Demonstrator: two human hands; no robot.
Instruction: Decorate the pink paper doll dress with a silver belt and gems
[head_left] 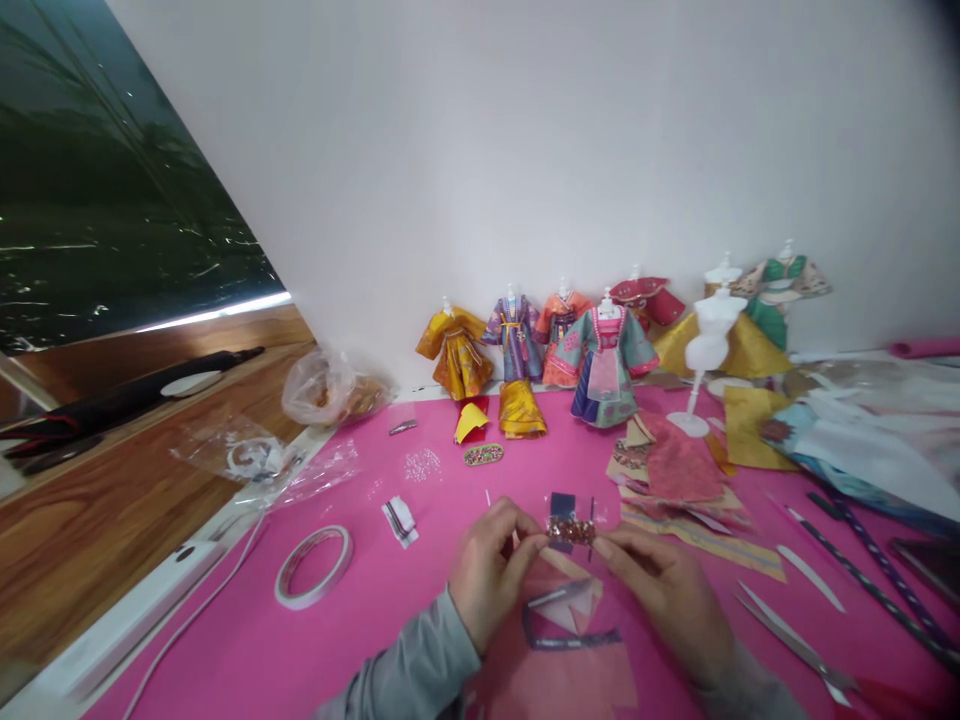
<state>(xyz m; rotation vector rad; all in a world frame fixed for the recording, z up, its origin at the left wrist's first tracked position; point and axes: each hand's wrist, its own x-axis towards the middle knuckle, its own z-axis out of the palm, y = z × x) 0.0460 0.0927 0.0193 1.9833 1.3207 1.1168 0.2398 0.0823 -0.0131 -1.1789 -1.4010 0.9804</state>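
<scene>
Gray-sleeved left hand [491, 565] pinches sequined strip [571, 530] at edge; pink mat [390, 600] spreads leftward.

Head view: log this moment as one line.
left hand: pinching small packet, left edge; right hand: pinching packet, right edge; leftward: tape roll; rightward: scissors

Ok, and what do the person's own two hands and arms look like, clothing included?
The left hand and right hand are bare, without gloves. A grey, creased long sleeve with a slight sheen reaches the left wrist; the right sleeve is also grey, but blurred. No marking can be made out on either.
</scene>
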